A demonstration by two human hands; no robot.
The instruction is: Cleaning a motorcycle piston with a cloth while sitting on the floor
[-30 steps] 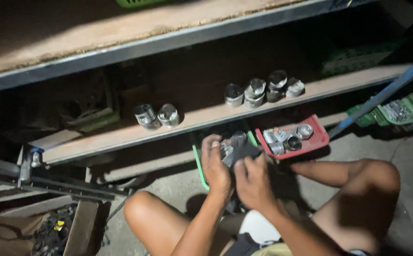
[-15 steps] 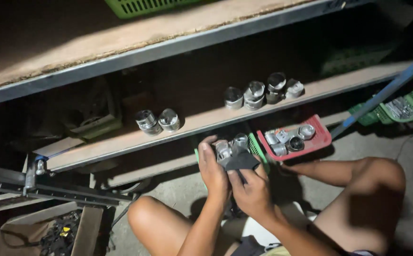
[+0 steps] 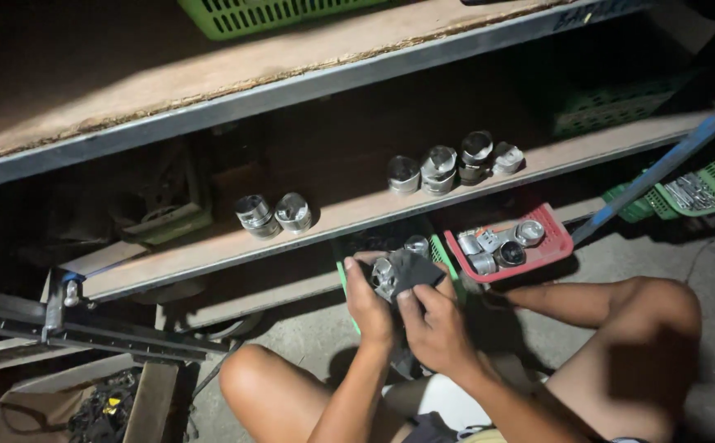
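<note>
Gripping a small metal piston (image 3: 383,276) in our left hand (image 3: 367,302), we now rub it with the dark cloth (image 3: 413,269) pinched by our right hand (image 3: 438,326), both raised slightly closer to the green tray (image 3: 438,250) beside the red tray (image 3: 556,246).

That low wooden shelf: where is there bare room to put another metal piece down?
The wooden shelf lies bare between the pair of metal pieces and the cluster of four, and left of the pair. The red tray is crowded.

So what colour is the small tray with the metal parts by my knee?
Red tray, seen in the head view.
</note>
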